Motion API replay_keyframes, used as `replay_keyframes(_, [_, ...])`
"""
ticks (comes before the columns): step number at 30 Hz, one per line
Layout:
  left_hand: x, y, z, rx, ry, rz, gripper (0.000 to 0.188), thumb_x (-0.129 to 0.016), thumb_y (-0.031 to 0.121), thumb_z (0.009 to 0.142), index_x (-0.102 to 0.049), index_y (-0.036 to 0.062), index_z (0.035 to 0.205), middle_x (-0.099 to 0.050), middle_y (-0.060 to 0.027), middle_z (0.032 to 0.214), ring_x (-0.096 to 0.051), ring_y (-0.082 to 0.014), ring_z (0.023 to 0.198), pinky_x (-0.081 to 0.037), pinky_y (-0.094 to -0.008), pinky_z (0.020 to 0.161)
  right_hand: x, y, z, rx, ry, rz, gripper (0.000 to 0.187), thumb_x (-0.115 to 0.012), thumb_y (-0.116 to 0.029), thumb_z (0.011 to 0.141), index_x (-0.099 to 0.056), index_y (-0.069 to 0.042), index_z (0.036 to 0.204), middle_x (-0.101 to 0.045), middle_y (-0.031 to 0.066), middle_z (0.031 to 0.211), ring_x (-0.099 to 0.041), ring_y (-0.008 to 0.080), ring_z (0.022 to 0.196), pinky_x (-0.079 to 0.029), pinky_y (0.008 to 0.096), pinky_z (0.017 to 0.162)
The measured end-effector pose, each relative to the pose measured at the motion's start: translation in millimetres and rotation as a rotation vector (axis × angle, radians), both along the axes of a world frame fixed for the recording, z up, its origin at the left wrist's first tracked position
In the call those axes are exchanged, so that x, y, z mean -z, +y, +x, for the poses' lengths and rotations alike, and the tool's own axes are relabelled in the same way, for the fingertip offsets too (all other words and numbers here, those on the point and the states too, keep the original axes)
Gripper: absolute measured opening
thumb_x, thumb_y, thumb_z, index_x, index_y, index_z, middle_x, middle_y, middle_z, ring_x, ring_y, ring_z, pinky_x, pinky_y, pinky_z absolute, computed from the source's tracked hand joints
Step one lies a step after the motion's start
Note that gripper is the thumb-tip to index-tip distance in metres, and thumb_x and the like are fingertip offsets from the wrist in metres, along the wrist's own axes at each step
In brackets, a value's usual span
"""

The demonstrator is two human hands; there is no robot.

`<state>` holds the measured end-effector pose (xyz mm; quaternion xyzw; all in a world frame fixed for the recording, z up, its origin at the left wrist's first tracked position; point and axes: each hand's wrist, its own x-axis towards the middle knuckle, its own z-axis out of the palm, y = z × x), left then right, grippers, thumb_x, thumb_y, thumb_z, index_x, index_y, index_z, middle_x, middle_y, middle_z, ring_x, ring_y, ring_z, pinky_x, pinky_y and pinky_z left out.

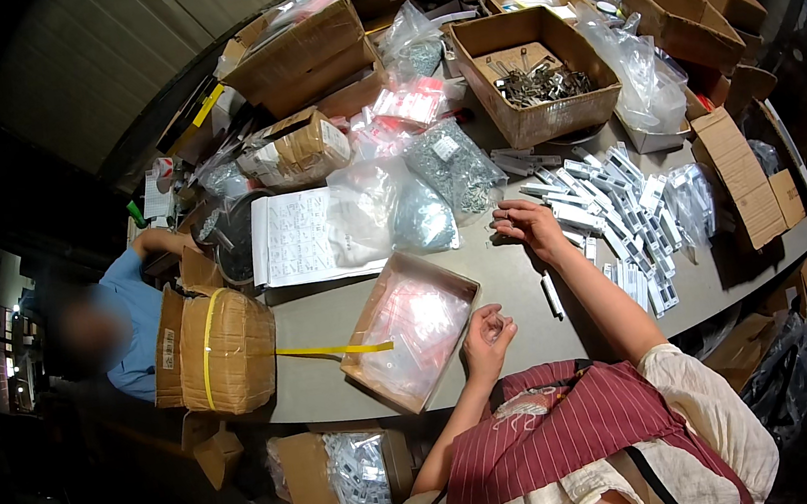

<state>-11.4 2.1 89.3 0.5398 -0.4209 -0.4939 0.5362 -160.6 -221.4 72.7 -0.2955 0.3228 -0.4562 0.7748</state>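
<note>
My right hand reaches over the table, fingers stretched and slightly apart. It is between a clear bag of small metal parts and a pile of white rectangular parts. My left hand is nearer my body, its fingers curled in; what they hold, if anything, is too small to make out. Beside it lies a shallow cardboard box with clear, red-marked plastic bags inside. A white pen-like stick lies on the table between my forearms.
An open carton of metal parts stands at the back. Printed sheets lie left of the bags. A strapped carton is at the left edge, its yellow strap reaching over the shallow box. A person in blue is at the far left.
</note>
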Motion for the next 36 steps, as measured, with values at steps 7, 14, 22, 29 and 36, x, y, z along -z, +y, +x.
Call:
replay_keyframes(7, [-0.8,0.5,-0.5,-0.006,-0.037,-0.009,0.042,-0.071,-0.002,0.088,-0.052,-0.0035,0.126,-0.057,-0.0028,0.090,-0.062,-0.0125,0.091,-0.052,-0.0270,0.090,-3.8,0.2,-2.3,-0.008,-0.074,0.098,0.040,-0.051,-0.015,0.103,-0.050,0.013,0.131,-0.062,0.0265,0.125,-0.065,0.0338,0.112,-0.053,0.0407,0.102])
replay_keyframes(14, [-5.1,0.6,-0.7,-0.009,-0.036,-0.009,0.041,-0.071,-0.003,0.088,-0.053,-0.0030,0.125,-0.056,-0.0025,0.090,-0.063,-0.0129,0.092,-0.052,-0.0274,0.090,-0.7,2.1,-4.8,-0.014,-0.066,0.072,0.034,-0.054,-0.018,0.102,-0.057,0.007,0.124,-0.065,0.0154,0.110,-0.066,0.0246,0.099,-0.055,0.0335,0.087])
replay_keyframes(22, [-10.5,-1.6,-1.6,-0.013,-0.058,0.000,0.041,-0.072,-0.001,0.089,-0.054,-0.0030,0.125,-0.059,-0.0037,0.091,-0.063,-0.0121,0.090,-0.053,-0.0270,0.086,13.0,-6.9,1.3,0.036,0.821,-0.347,0.030,-0.073,-0.032,0.090,-0.066,-0.004,0.082,-0.058,-0.0022,0.066,-0.050,0.0111,0.055,-0.038,0.0273,0.051])
replay_keyframes(29, [1.1,-0.6,0.1,0.000,-0.116,-0.051,0.041,-0.071,-0.001,0.089,-0.053,-0.0029,0.126,-0.059,-0.0040,0.090,-0.062,-0.0119,0.088,-0.053,-0.0269,0.084,10.2,22.5,19.1,-0.058,1.369,-0.820,0.034,-0.072,-0.035,0.087,-0.064,-0.002,0.093,-0.071,0.0183,0.081,-0.068,0.0392,0.076,-0.053,0.0471,0.067])
replay_keyframes(36, [1.1,0.8,-2.9,-0.039,-0.148,-0.029,0.043,-0.071,-0.002,0.088,-0.051,-0.0027,0.127,-0.060,-0.0050,0.093,-0.061,-0.0117,0.087,-0.052,-0.0259,0.082,-7.7,40.8,11.3,-0.254,0.750,-0.308,0.023,-0.065,-0.026,0.091,-0.063,-0.003,0.089,-0.059,0.0072,0.062,-0.054,0.0184,0.051,-0.042,0.0311,0.047])
